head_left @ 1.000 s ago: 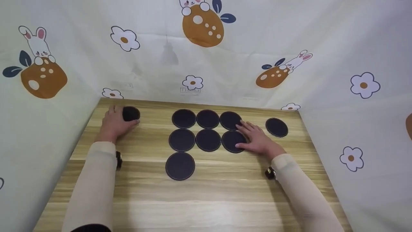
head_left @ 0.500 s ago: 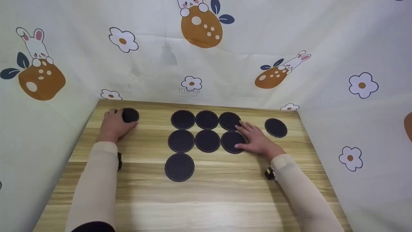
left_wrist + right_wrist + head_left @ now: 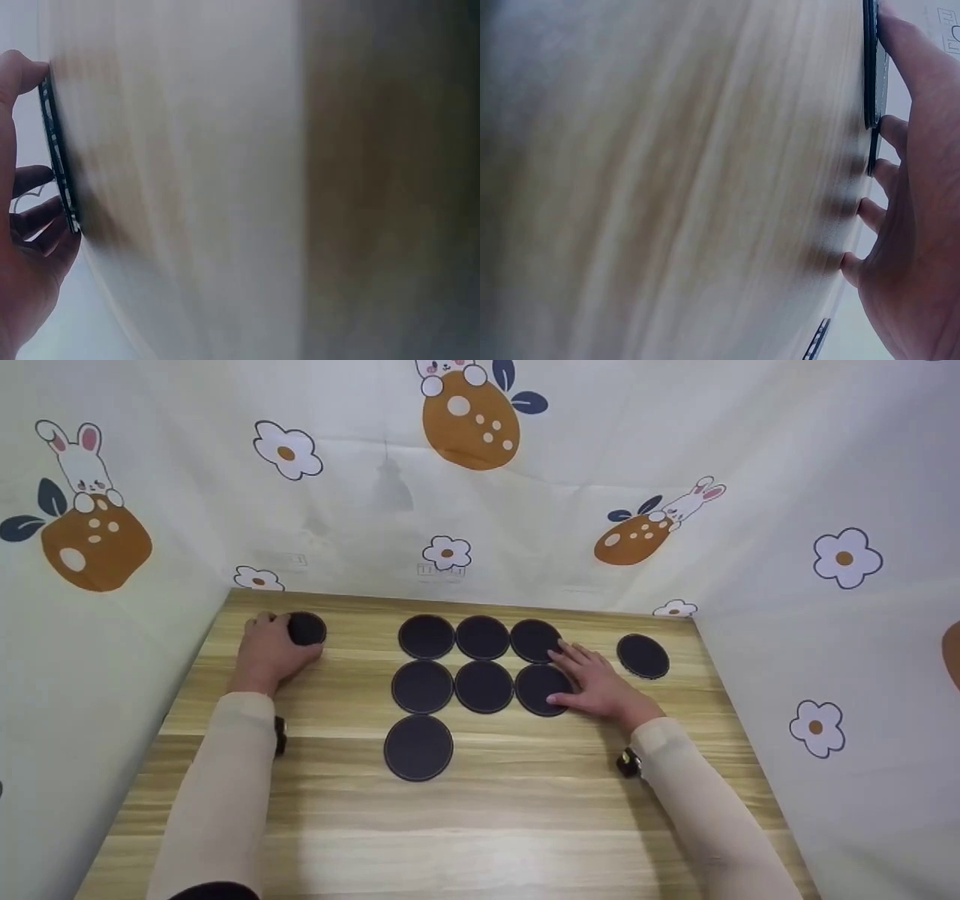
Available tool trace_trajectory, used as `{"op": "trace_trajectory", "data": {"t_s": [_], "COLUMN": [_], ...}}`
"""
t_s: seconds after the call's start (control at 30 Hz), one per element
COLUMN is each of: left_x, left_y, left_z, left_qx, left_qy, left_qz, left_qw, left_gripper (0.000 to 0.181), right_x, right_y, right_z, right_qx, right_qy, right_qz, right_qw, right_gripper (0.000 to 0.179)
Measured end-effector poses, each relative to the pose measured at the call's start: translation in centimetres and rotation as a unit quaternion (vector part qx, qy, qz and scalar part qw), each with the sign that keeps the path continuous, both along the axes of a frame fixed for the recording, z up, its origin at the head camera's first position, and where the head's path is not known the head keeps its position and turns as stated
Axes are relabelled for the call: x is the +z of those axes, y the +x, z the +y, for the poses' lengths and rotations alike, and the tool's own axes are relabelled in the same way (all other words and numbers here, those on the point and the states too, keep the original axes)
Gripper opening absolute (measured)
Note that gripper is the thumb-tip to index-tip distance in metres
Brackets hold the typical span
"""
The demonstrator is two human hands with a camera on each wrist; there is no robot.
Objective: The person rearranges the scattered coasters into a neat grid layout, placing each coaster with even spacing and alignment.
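At the far left of the table in the head view, my left hand (image 3: 274,654) grips a round black coaster (image 3: 307,628) by its edge. The left wrist view has the thumb at one end of this coaster (image 3: 58,150) and the fingers at the other; it lies close to the wood. My right hand (image 3: 602,682) rests on the right end of a block of coasters, fingers spread. Its fingertips touch the upper right coaster (image 3: 534,640), and its thumb lies on the coaster below (image 3: 538,688). Past the right hand's fingers lies a separate coaster (image 3: 643,656).
More black coasters (image 3: 484,688) lie edge to edge in rows on the wooden table (image 3: 480,840). A single coaster (image 3: 418,748) makes up the front row at the left. Pale cloth (image 3: 360,510) printed with rabbits and flowers hangs along the back and sides.
My left hand's fingers have drawn in slightly round the far-left coaster's edge. The right hand and the other coasters have stayed in place.
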State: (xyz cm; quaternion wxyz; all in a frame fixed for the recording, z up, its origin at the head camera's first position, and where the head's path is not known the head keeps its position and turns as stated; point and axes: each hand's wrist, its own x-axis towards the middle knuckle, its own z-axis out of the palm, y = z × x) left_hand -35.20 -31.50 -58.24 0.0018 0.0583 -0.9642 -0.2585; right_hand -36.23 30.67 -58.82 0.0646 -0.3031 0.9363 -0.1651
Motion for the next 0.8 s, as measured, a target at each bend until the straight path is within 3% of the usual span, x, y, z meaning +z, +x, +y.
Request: {"op": "trace_trajectory", "data": {"t_s": [0.57,0.8], "left_x": [1.2,1.8], "left_y": [0.5,1.3], "left_z": [2.6,4.3], "left_qx": [-0.042,-0.072], "left_qy": [0.008,0.010], "left_qz": [0.018,0.033], "left_qw": [0.9989,0.9968], "left_gripper": [0.099,0.096], "right_x": [0.3,0.3], "right_y": [0.3,0.2], "right_z": [-0.1,-0.1], "right_qx": [-0.009,-0.007], "right_qy": [0.001,-0.003], "right_qz": [-0.012,-0.015], "right_qw": [0.9999,0.9999], "right_gripper": [0.097,0.097]}}
